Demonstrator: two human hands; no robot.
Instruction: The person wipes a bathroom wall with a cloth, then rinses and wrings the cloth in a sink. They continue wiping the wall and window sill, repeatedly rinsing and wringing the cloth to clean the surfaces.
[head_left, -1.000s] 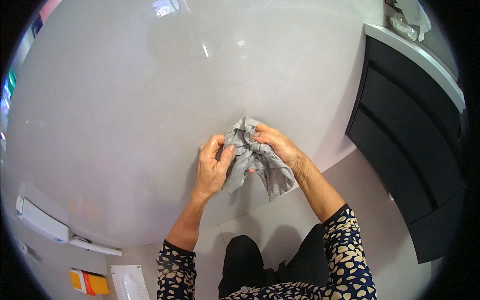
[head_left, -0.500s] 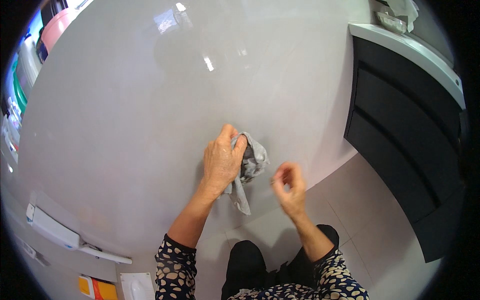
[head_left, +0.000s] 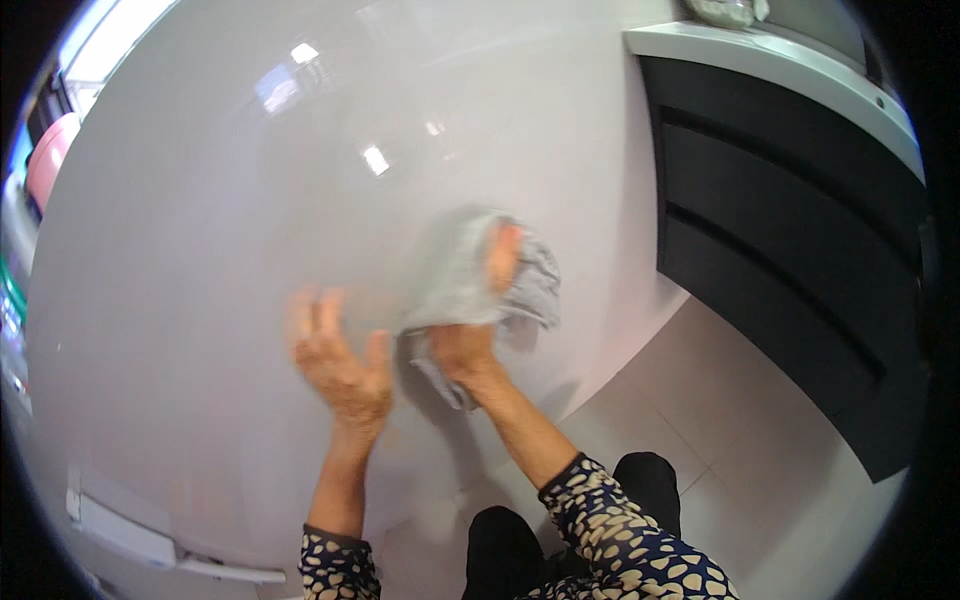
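Note:
A grey cloth (head_left: pixel 450 275), partly blurred by motion, is bunched against a glossy pale wall (head_left: pixel 230 220). My right hand (head_left: pixel 465 352) has hold of it, with most of the fingers covered by the fabric and part of a finger or thumb showing through near its upper right. The cloth's lower end hangs down beside my wrist. To the left of it my left hand (head_left: pixel 345 375) is spread, its fingertips smeared by movement and nothing in it. Whether the left fingertips touch the wall I cannot tell.
On the right stands a dark cabinet (head_left: pixel 770 220) with a white top (head_left: pixel 770 60), a glass bowl (head_left: pixel 725 10) on it. A long white fixture (head_left: pixel 125 530) is at lower left. A pink basin (head_left: pixel 50 160) shows at the left edge. Tiled floor (head_left: pixel 650 430) lies below.
The cloth has passed from my left hand to my right and is spread out more. My left hand has let go and moved left, opening. The view has shifted a little.

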